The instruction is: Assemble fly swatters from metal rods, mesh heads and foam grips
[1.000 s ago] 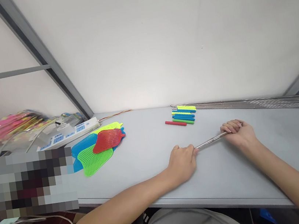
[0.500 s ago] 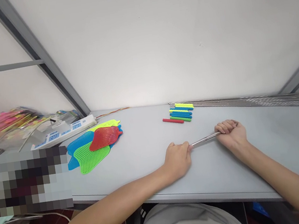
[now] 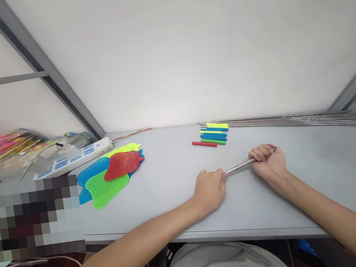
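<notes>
Both of my hands hold one thin, shiny metal rod [image 3: 238,166] over the tabletop. My left hand [image 3: 210,189] is closed around its left end. My right hand [image 3: 268,159] is wrapped around the right part, palm side partly showing. Only a short length of rod shows between the hands, and its ends are hidden in the fists. Behind my hands lies a small group of coloured plastic handles [image 3: 214,136] in yellow, blue and green, with a red handle [image 3: 204,144] nearest me.
Perforated fly swatter heads [image 3: 109,191] in green, red, blue and yellow overlap at left. Behind them is a white power strip [image 3: 78,157] with cables. Several long metal rods [image 3: 295,120] lie along the wall at right. Bagged pink and yellow items [image 3: 4,147] sit far left.
My right hand has come slightly closer to my left, so less of the rod shows between them. The view has shifted a little; the things on the table look undisturbed.
</notes>
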Motion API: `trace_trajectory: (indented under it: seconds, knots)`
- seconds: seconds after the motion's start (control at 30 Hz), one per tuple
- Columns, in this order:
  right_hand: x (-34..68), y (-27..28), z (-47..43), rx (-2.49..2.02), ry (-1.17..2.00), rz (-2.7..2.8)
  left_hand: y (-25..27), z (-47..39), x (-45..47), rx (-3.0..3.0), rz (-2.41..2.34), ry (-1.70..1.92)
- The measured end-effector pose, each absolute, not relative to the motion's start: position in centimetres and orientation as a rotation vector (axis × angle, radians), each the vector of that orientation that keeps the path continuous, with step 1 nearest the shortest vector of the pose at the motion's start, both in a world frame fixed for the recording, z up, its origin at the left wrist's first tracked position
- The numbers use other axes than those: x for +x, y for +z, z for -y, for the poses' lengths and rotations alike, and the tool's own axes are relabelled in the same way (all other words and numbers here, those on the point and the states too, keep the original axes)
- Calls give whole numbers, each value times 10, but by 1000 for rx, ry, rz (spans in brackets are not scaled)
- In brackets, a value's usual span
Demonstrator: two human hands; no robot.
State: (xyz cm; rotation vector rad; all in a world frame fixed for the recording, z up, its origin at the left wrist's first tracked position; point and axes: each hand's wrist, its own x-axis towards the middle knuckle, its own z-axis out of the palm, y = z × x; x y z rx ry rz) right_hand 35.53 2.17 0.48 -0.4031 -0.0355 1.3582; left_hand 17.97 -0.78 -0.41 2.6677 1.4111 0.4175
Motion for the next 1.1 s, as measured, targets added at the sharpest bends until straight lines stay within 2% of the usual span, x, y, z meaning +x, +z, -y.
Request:
trace_trajectory:
  seconds: [1.1]
  knots:
    - [342, 0, -18, -464, 1416, 98, -1, 8, 185, 2702, -1427, 391]
